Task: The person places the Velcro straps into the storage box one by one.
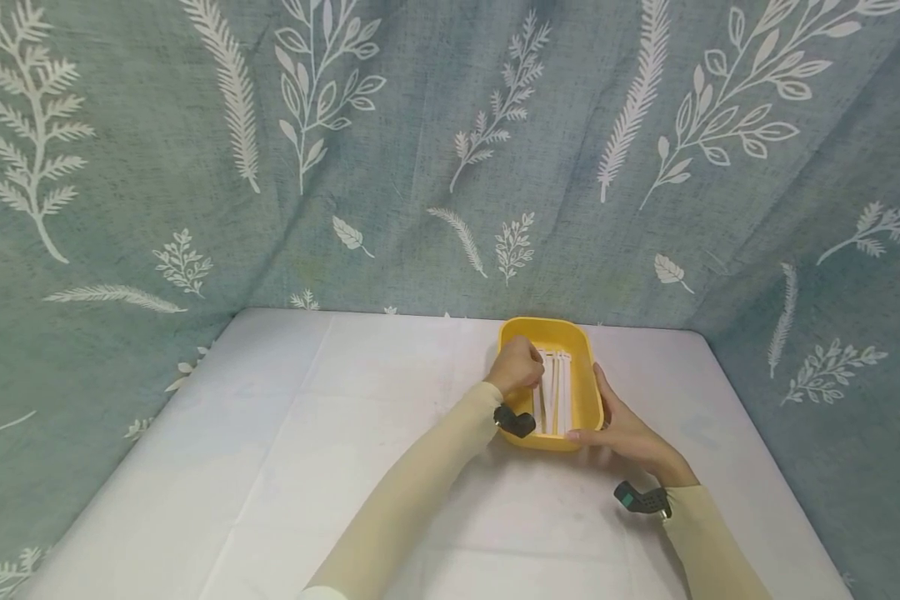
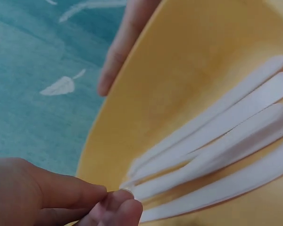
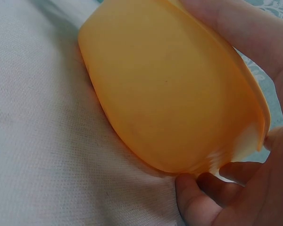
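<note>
A yellow plastic bin [image 1: 587,387] with rounded corners sits on the white table, near its back edge. Inside lie several long, flat white sticks [image 2: 217,117] with rounded ends, roughly side by side. My left hand [image 1: 516,365] reaches over the bin's left rim. In the left wrist view the thumb and fingers [image 2: 92,195] of that hand pinch the end of one white stick; its exact tip is hidden. My right hand [image 1: 633,433] grips the bin's near right corner. The right wrist view shows fingers [image 3: 198,200] curled at the outer wall.
The white cloth-covered table [image 1: 360,450] extends left and toward me. Behind it hangs a blue-green curtain [image 1: 397,167] with white leaf prints, close to the bin's far side. Dark devices are strapped on the left wrist [image 1: 514,421] and right wrist [image 1: 642,499].
</note>
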The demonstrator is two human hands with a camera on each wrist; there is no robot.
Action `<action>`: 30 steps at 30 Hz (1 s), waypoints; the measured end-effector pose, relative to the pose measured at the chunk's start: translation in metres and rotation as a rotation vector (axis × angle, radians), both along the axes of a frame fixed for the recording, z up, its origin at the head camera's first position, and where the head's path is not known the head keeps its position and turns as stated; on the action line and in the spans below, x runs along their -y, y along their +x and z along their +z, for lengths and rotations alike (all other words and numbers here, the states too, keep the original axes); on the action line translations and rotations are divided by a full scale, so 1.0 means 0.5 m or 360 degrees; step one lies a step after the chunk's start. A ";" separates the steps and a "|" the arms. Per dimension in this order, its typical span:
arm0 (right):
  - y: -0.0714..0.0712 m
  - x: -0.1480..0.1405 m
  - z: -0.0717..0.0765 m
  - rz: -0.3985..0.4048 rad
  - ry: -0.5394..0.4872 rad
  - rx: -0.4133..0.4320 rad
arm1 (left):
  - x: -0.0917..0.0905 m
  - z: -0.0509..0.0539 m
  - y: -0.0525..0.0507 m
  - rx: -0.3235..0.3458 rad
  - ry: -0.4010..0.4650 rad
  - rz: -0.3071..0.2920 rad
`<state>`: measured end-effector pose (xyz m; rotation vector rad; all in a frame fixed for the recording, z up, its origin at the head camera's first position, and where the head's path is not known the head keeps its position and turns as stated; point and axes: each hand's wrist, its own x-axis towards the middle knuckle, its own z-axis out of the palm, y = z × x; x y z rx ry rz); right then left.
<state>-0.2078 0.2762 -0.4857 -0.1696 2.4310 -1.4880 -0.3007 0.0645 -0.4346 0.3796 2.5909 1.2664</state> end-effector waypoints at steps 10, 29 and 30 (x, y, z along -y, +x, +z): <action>-0.007 -0.004 0.003 -0.0010 0.0008 0.0000 | 0.044 0.023 0.011 -0.0023 0.0226 -0.0050; -0.007 -0.023 0.001 0.0007 0.0029 -0.0008 | 0.122 0.058 0.073 -0.0155 0.0285 -0.0007; -0.006 -0.025 0.002 0.0008 0.0030 -0.0006 | 0.125 0.060 0.075 -0.0157 0.0291 -0.0003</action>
